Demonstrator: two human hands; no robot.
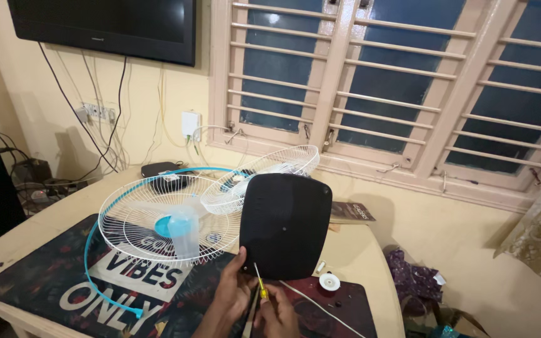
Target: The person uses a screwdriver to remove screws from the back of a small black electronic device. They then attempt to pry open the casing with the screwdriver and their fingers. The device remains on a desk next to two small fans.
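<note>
At table edge [370, 250], hands grip base [286, 225]

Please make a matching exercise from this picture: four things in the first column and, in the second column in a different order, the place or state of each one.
Things:
1. black base plate
2. screwdriver
3. white fan grille
4. television

Places or states:
A. fixed high on the wall
B. lying flat on the printed mat, with a blue rim
C. held tilted up by the left hand
D. gripped in the right hand, tip at the plate's lower edge

Pairs: 1-C, 2-D, 3-B, 4-A
</note>
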